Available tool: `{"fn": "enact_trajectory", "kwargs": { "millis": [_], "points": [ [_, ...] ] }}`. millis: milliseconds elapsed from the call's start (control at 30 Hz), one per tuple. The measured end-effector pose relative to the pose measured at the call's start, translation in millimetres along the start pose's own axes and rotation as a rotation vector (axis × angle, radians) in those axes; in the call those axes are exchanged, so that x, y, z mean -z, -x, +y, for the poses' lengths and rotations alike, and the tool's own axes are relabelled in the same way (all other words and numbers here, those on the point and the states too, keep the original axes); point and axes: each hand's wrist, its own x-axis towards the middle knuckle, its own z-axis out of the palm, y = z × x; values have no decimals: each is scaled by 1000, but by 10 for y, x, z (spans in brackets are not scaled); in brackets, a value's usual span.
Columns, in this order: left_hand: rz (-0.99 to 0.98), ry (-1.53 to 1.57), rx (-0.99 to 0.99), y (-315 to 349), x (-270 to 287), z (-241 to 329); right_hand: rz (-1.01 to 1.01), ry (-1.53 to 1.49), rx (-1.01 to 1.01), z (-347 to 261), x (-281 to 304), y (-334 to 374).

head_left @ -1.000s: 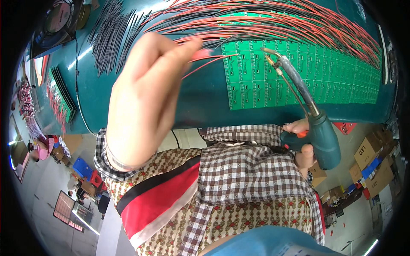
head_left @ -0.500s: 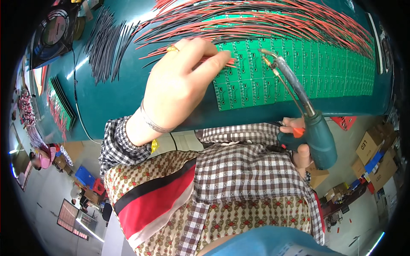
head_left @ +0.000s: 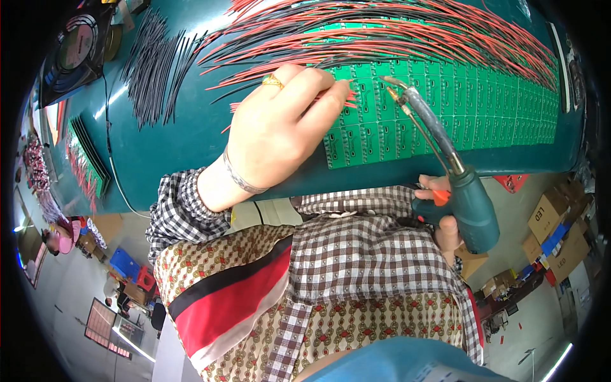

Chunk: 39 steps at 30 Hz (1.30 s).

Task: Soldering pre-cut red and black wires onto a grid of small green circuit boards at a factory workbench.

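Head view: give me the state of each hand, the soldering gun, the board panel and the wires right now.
Left hand: palm down, fingers pinching a red wire on the panel.
Right hand: gripping soldering gun.
Soldering gun: tip raised above the panel.
Green board panel: flat on table, red wires attached.
Black wires: loose, spread on table.

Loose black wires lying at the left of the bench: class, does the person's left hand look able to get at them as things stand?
Probably yes. The left hand rests on the green circuit panel, pinning red wires, and only bare teal bench separates it from the black wires. It would have to release the red wires first.
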Motion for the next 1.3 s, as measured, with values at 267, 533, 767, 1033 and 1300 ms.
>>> {"fn": "enact_trajectory", "kwargs": {
  "millis": [267, 533, 767, 1033, 1300],
  "points": [
    [-13, 44, 3, -16, 30, 2, -15, 4, -53, -74, -36, -4],
    [-37, 55, 11, -35, 36, -8, -13, -18, -67, 7, 31, 34],
    [-42, 62, 14, -41, 36, -10, -96, -76, -35, -46, -15, 40],
    [-49, 69, 18, -43, 46, -14, -137, -146, -5, 33, 100, 31],
    [-39, 75, 20, -34, 34, -13, -159, -100, 57, 49, 76, -13]
  ]
}}
